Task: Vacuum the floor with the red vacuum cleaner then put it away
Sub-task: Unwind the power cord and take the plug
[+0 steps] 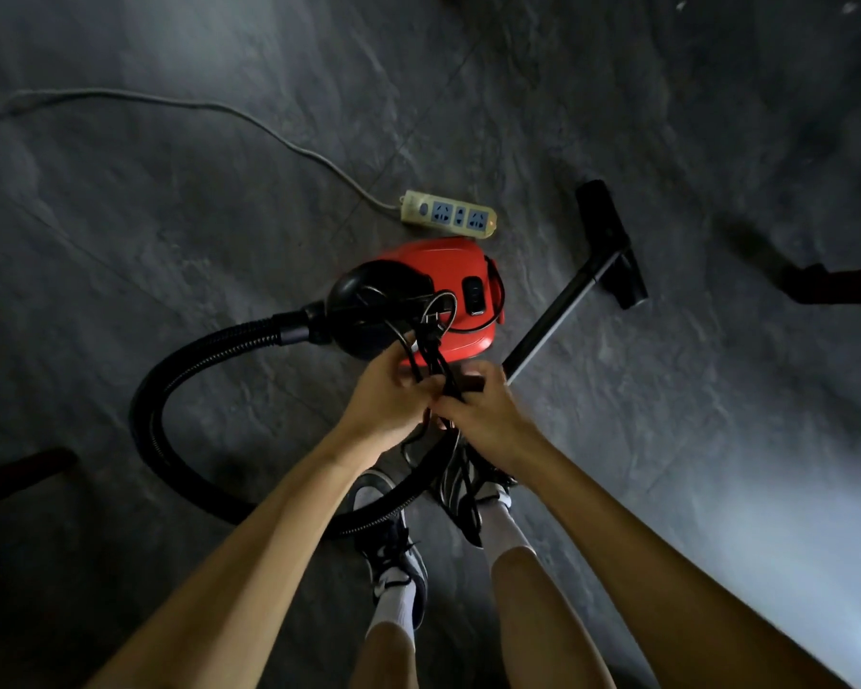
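The red vacuum cleaner (438, 271) sits on the dark floor just ahead of my feet. Its black ribbed hose (170, 385) loops out to the left and back under my hands. The black wand (553, 320) runs up to the right and ends in the floor nozzle (612, 241). My left hand (389, 400) and my right hand (488, 415) are side by side above the vacuum, both closed around a bundle of black power cord (433, 355). Loops of the cord hang down over my shoes.
A cream power strip (448, 214) lies on the floor just beyond the vacuum, with its grey lead (249, 119) trailing off to the upper left. Dark furniture legs stand at the right edge (836, 285) and lower left (16, 474).
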Motion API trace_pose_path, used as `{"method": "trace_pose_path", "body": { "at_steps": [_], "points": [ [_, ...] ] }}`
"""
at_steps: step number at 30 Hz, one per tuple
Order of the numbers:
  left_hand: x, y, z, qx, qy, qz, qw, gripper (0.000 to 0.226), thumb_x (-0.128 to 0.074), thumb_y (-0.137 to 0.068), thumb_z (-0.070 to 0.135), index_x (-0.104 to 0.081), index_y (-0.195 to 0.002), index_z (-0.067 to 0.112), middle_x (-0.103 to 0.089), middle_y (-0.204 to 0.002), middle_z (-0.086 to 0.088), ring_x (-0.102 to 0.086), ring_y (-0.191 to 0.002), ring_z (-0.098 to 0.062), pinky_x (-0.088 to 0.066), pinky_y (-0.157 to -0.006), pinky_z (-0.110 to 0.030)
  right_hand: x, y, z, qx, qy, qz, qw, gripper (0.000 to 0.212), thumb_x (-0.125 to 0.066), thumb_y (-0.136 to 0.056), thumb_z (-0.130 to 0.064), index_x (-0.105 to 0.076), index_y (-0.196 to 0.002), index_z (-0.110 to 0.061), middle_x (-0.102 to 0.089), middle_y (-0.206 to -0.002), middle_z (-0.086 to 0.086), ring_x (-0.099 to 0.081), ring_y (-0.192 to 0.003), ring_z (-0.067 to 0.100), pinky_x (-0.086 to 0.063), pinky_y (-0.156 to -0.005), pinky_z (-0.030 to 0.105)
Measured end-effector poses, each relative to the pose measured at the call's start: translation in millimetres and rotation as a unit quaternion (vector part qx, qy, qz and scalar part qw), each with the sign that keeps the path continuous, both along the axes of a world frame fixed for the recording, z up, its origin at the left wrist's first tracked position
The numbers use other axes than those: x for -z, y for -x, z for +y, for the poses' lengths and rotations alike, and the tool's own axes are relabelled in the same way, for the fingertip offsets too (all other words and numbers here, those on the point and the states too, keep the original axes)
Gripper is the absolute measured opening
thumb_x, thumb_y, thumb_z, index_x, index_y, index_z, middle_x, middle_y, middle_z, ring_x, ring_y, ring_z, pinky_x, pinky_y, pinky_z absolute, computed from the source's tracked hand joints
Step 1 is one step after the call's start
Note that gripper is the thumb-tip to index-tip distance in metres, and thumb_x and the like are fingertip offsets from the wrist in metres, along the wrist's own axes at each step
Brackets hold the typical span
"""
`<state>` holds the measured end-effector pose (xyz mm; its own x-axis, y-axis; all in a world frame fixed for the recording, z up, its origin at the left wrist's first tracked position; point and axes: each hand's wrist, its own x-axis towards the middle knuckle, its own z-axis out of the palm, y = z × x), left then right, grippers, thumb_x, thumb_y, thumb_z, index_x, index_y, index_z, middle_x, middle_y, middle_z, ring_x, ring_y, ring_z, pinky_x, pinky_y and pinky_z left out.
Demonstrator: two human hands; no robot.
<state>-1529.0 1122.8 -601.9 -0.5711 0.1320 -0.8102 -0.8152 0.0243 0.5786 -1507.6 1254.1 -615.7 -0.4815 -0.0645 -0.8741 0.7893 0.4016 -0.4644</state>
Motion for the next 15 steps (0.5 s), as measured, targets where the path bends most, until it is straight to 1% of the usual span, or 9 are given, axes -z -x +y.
{"method": "trace_pose_path", "body": {
  "at_steps": [2,4,6,7,8,10,12,13,15],
  "points": [
    [2,-1,0,-0.001,0.005,0.012,1.0,0.039,-0.048,-0.086,-0.009,-0.06,-0.113,0.015,-0.067,-0.09,-0.016,-0.063,-0.074,-0.01,-0.052,-0.068,-0.03,-8,-3,-8,-0.045,-0.071,0.07,0.994,0.037,-0.065,-0.083,-0.043,-0.041,-0.109,-0.032,-0.066,-0.101,-0.008,-0.064,-0.089,0.013,-0.054,-0.081,0.039],
    [4,-2,0,0.023,0.021,0.029,0.999,0.037,-0.048,-0.083,0.002,-0.064,-0.103,0.029,-0.068,-0.087,-0.01,-0.061,-0.078,-0.017,-0.052,-0.077,-0.044,-16,-4,-13,-0.116,-0.156,0.163,0.967,0.027,-0.062,-0.087,-0.042,-0.05,-0.108,-0.03,-0.055,-0.114,-0.011,-0.061,-0.09,0.013,-0.054,-0.075,0.037],
    [3,-4,0,0.011,0.017,0.019,1.0,0.036,-0.046,-0.088,0.008,-0.065,-0.1,0.037,-0.061,-0.084,-0.005,-0.053,-0.074,-0.022,-0.046,-0.074,-0.043,-20,-1,-13,-0.135,-0.21,0.199,0.948,0.024,-0.059,-0.088,-0.043,-0.061,-0.107,-0.028,-0.055,-0.118,-0.01,-0.06,-0.093,0.016,-0.053,-0.076,0.036],
    [1,-5,1,0.0,0.007,0.012,1.0,0.039,-0.045,-0.092,0.008,-0.064,-0.1,0.04,-0.058,-0.088,-0.006,-0.05,-0.078,-0.023,-0.042,-0.074,-0.042,-21,0,-13,-0.142,-0.22,0.203,0.943,0.023,-0.058,-0.089,-0.043,-0.064,-0.104,-0.027,-0.06,-0.113,-0.008,-0.061,-0.092,0.018,-0.053,-0.077,0.036],
    [1,-6,2,-0.008,-0.002,0.008,1.0,0.042,-0.043,-0.093,0.008,-0.064,-0.101,0.044,-0.058,-0.094,-0.006,-0.051,-0.083,-0.024,-0.041,-0.076,-0.042,-22,0,-14,-0.162,-0.231,0.213,0.936,0.021,-0.056,-0.09,-0.042,-0.065,-0.101,-0.026,-0.065,-0.104,-0.006,-0.062,-0.09,0.019,-0.052,-0.078,0.037],
    [1,-8,3,0.007,0.001,0.023,1.0,0.046,-0.042,-0.092,0.012,-0.059,-0.11,0.05,-0.067,-0.104,0.0,-0.061,-0.095,-0.025,-0.047,-0.086,-0.041,-24,0,-17,-0.222,-0.261,0.238,0.909,0.023,-0.052,-0.091,-0.04,-0.065,-0.093,-0.021,-0.069,-0.091,-0.001,-0.062,-0.086,0.023,-0.052,-0.08,0.039],
    [0,-11,4,0.0,0.008,0.037,0.999,0.047,-0.041,-0.092,0.009,-0.059,-0.114,0.047,-0.069,-0.103,-0.002,-0.064,-0.095,-0.025,-0.049,-0.086,-0.041,-26,1,-20,-0.222,-0.265,0.231,0.909,0.023,-0.051,-0.092,-0.036,-0.065,-0.09,-0.019,-0.069,-0.088,0.001,-0.063,-0.087,0.025,-0.051,-0.079,0.039],
    [-1,-12,5,-0.014,0.004,0.038,0.999,0.046,-0.041,-0.093,0.005,-0.063,-0.11,0.041,-0.068,-0.097,-0.006,-0.063,-0.09,-0.024,-0.049,-0.084,-0.041,-26,1,-20,-0.212,-0.263,0.218,0.915,0.022,-0.05,-0.092,-0.033,-0.066,-0.09,-0.019,-0.069,-0.088,0.002,-0.063,-0.087,0.026,-0.051,-0.078,0.038],
    [-2,-14,7,-0.045,0.004,0.041,0.998,0.038,-0.041,-0.091,0.0,-0.068,-0.102,0.025,-0.069,-0.09,-0.012,-0.064,-0.086,-0.02,-0.052,-0.088,-0.043,-29,2,-19,-0.209,-0.27,0.212,0.916,0.023,-0.047,-0.094,-0.032,-0.066,-0.094,-0.018,-0.069,-0.088,0.004,-0.062,-0.087,0.027,-0.05,-0.075,0.036]
  ]
}}
